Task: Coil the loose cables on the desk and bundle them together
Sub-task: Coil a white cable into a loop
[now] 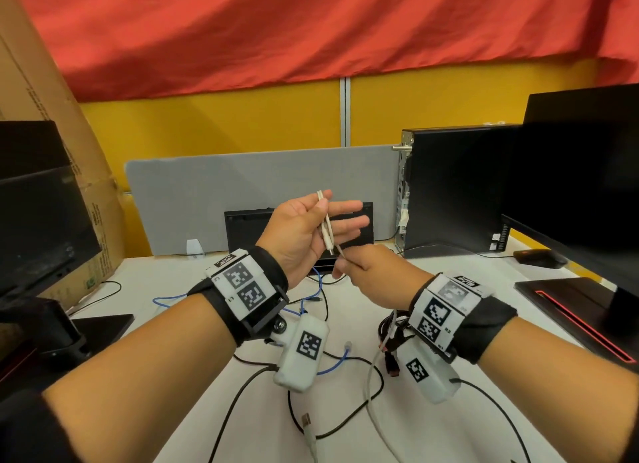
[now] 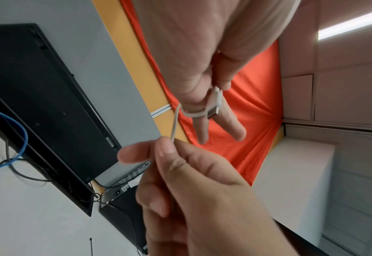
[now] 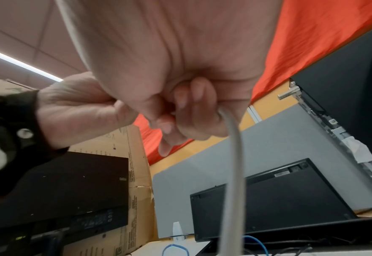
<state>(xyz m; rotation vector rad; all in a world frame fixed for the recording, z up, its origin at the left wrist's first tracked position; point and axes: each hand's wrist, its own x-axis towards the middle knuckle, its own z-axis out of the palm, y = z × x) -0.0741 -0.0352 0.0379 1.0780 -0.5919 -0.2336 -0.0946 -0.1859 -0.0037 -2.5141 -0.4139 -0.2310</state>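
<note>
A thin white cable is folded into a short loop that lies across my left hand, raised palm-up above the desk. The thumb pinches it against straight fingers. In the left wrist view its metal-tipped plug lies under the thumb. My right hand pinches the same white cable just below; its slack hangs down to the desk, ending in a USB plug. Loose on the white desk lie a blue cable, black cables and a dark tangle beneath my right wrist.
A black keyboard leans against the grey divider behind my hands. A PC tower, monitor, its base and a mouse stand right. Another monitor and cardboard box stand left.
</note>
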